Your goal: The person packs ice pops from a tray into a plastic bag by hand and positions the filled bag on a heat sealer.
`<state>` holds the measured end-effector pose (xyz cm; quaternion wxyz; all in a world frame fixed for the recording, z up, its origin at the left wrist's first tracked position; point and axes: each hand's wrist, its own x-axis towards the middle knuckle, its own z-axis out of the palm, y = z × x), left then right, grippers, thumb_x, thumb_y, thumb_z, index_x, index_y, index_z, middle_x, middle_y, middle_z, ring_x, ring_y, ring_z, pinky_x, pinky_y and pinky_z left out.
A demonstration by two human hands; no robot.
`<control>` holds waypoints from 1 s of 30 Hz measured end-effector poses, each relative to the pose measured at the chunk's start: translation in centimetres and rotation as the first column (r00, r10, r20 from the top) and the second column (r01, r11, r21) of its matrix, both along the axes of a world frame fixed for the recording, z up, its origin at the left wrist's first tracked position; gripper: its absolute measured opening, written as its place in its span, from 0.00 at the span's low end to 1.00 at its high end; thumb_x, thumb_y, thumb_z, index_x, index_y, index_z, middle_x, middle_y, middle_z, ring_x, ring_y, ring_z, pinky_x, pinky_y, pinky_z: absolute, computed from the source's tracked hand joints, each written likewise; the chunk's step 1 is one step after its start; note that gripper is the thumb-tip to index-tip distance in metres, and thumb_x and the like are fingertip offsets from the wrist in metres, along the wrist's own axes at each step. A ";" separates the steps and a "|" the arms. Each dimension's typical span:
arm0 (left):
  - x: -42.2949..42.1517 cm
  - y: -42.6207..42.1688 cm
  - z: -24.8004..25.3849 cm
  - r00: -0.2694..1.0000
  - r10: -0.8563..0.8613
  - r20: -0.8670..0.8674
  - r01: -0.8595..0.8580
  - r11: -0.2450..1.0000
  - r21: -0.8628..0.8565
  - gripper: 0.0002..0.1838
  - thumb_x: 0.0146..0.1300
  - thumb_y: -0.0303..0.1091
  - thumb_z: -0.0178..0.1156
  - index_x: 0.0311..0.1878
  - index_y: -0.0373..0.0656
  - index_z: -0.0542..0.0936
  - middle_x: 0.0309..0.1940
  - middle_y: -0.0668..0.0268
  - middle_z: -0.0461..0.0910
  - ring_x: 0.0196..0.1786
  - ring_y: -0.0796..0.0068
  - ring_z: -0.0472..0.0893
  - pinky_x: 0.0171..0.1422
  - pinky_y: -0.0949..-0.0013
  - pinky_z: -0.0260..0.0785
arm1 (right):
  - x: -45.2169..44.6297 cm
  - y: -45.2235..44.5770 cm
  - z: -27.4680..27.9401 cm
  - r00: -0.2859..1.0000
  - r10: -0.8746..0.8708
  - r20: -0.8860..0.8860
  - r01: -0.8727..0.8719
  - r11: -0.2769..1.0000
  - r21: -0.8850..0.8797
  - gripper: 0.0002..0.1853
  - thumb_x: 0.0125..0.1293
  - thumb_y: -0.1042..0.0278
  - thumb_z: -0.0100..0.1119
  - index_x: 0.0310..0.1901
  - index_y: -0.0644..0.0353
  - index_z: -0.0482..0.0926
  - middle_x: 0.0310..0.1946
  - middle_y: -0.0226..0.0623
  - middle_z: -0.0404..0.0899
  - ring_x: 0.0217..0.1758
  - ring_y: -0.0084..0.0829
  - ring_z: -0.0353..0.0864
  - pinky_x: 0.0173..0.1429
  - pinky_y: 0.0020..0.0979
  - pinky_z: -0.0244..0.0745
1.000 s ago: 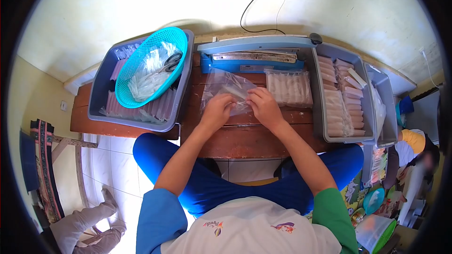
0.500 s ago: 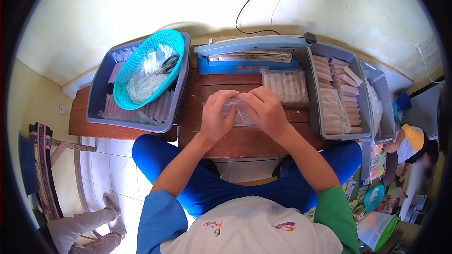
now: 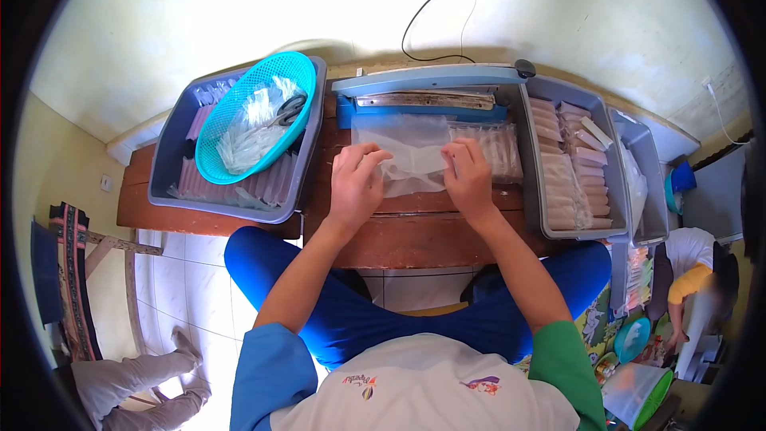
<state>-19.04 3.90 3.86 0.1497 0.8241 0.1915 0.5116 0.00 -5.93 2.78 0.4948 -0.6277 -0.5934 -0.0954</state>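
"Plastic, thin and see-through: where does that clear bag (image 3: 403, 126) sit?"

"Right between the two hands, spread above the surface (image 3: 423, 231), its far edge at twelve o'clock from them, near the blue machine (image 3: 345, 116)."

"And the grip?"

"Left hand (image 3: 357, 179) pinches the bag's nine o'clock side, fingers bunched; right hand (image 3: 469, 175) pinches its three o'clock side. At two o'clock, just past the right hand, lies a pack of pale tubes (image 3: 503, 148)."

"What about the containers?"

"At ten, a grey tub (image 3: 169, 161) of pinkish packets (image 3: 191, 179). Tilted on top of it, a turquoise basket (image 3: 209, 144) holds crumpled clear wrappers (image 3: 247, 132) and dark-handled scissors (image 3: 290, 116)."

"And opposite?"

"At about three, a grey crate (image 3: 534, 168) of stacked pinkish tubes (image 3: 565, 191), with a small white box (image 3: 595, 129) on them. Beyond, a second crate (image 3: 656, 191) holds whitish plastic (image 3: 636, 179)."
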 end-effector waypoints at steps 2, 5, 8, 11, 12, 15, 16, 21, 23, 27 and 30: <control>-0.3 -0.1 -1.5 0.952 0.068 -0.299 -0.096 0.992 -0.079 0.15 0.45 0.16 0.59 0.36 0.44 0.79 0.35 0.64 0.78 0.43 0.58 0.78 0.46 0.58 0.66 | 0.0 -0.1 -2.7 0.998 -0.020 0.063 0.021 1.000 -0.008 0.06 0.59 0.79 0.60 0.37 0.60 0.76 0.39 0.41 0.76 0.42 0.46 0.78 0.44 0.42 0.74; -0.5 0.0 -4.9 0.890 0.045 -0.454 -0.106 0.988 -0.110 0.12 0.49 0.18 0.57 0.35 0.45 0.77 0.33 0.62 0.76 0.41 0.55 0.77 0.43 0.55 0.66 | 0.3 -1.6 -6.6 0.995 0.064 0.082 -0.044 0.973 -0.229 0.08 0.56 0.80 0.60 0.38 0.59 0.75 0.41 0.41 0.75 0.45 0.46 0.78 0.47 0.42 0.74; -0.4 -0.2 -6.8 0.847 -0.008 -0.532 -0.111 0.975 -0.192 0.10 0.51 0.18 0.56 0.36 0.44 0.76 0.35 0.59 0.77 0.41 0.51 0.78 0.44 0.52 0.68 | 0.2 -2.2 -8.2 0.994 0.064 0.090 -0.041 0.970 -0.239 0.10 0.54 0.80 0.60 0.38 0.60 0.76 0.41 0.41 0.75 0.46 0.45 0.77 0.50 0.42 0.74; -0.1 -0.8 -6.0 0.847 -0.018 -0.532 -0.127 0.964 -0.235 0.11 0.52 0.17 0.55 0.37 0.44 0.76 0.35 0.57 0.77 0.40 0.49 0.78 0.43 0.50 0.70 | 0.5 -2.2 -8.1 0.996 0.007 0.090 0.011 0.980 -0.199 0.09 0.55 0.80 0.60 0.39 0.60 0.76 0.42 0.41 0.75 0.47 0.46 0.78 0.51 0.42 0.75; -0.1 -0.8 -5.8 0.846 -0.020 -0.533 -0.124 0.964 -0.234 0.11 0.52 0.17 0.55 0.37 0.44 0.76 0.35 0.57 0.77 0.40 0.49 0.78 0.43 0.50 0.70 | 0.6 -2.2 -8.0 0.996 0.004 0.089 0.013 0.980 -0.198 0.09 0.55 0.80 0.60 0.39 0.60 0.76 0.42 0.41 0.75 0.47 0.46 0.78 0.51 0.42 0.75; -0.2 -0.9 -5.0 0.845 -0.024 -0.534 -0.129 0.961 -0.246 0.11 0.51 0.17 0.56 0.37 0.44 0.76 0.34 0.58 0.76 0.39 0.49 0.79 0.42 0.51 0.72 | 0.9 -2.1 -7.8 0.998 -0.027 0.060 0.038 0.980 -0.193 0.08 0.57 0.79 0.60 0.39 0.60 0.76 0.41 0.42 0.75 0.47 0.46 0.78 0.51 0.42 0.75; -0.2 -1.0 -4.6 0.845 -0.017 -0.535 -0.136 0.960 -0.244 0.11 0.51 0.17 0.56 0.37 0.44 0.76 0.34 0.58 0.76 0.39 0.49 0.79 0.42 0.51 0.72 | 0.9 -2.1 -7.6 0.998 -0.029 0.055 0.038 0.983 -0.178 0.08 0.58 0.79 0.60 0.40 0.61 0.76 0.40 0.42 0.76 0.46 0.46 0.78 0.50 0.42 0.75; -0.5 -0.9 -3.4 0.862 0.044 -0.506 -0.144 0.977 -0.159 0.13 0.51 0.17 0.57 0.38 0.45 0.76 0.34 0.58 0.74 0.39 0.49 0.80 0.42 0.50 0.72 | 0.7 -1.9 -7.4 0.994 -0.097 0.042 0.102 0.987 -0.124 0.07 0.60 0.78 0.60 0.40 0.61 0.75 0.38 0.42 0.76 0.44 0.46 0.79 0.46 0.43 0.76; -0.6 -0.9 -3.7 0.774 0.005 -0.633 -0.172 0.964 -0.203 0.14 0.50 0.18 0.57 0.39 0.47 0.77 0.38 0.59 0.77 0.43 0.49 0.81 0.43 0.50 0.73 | 0.4 -2.1 -7.5 0.996 -0.085 -0.034 0.072 0.957 -0.280 0.09 0.58 0.77 0.61 0.40 0.61 0.75 0.38 0.42 0.75 0.43 0.47 0.79 0.45 0.44 0.77; -1.1 -1.2 -5.1 0.628 -0.127 -0.768 -0.216 0.920 -0.328 0.14 0.51 0.20 0.58 0.40 0.47 0.77 0.40 0.59 0.79 0.45 0.48 0.81 0.46 0.49 0.73 | -0.1 -3.7 -7.8 0.999 -0.031 -0.035 0.012 0.896 -0.444 0.12 0.56 0.75 0.63 0.43 0.60 0.75 0.42 0.42 0.74 0.46 0.49 0.79 0.48 0.44 0.76; -1.1 -1.3 -5.2 0.627 -0.188 -0.756 -0.145 0.925 -0.350 0.14 0.51 0.22 0.60 0.42 0.47 0.78 0.41 0.59 0.80 0.45 0.48 0.81 0.47 0.48 0.73 | -0.4 -4.7 -7.2 0.998 0.000 -0.057 -0.027 0.882 -0.470 0.16 0.55 0.75 0.64 0.46 0.59 0.76 0.48 0.43 0.72 0.50 0.49 0.78 0.52 0.45 0.76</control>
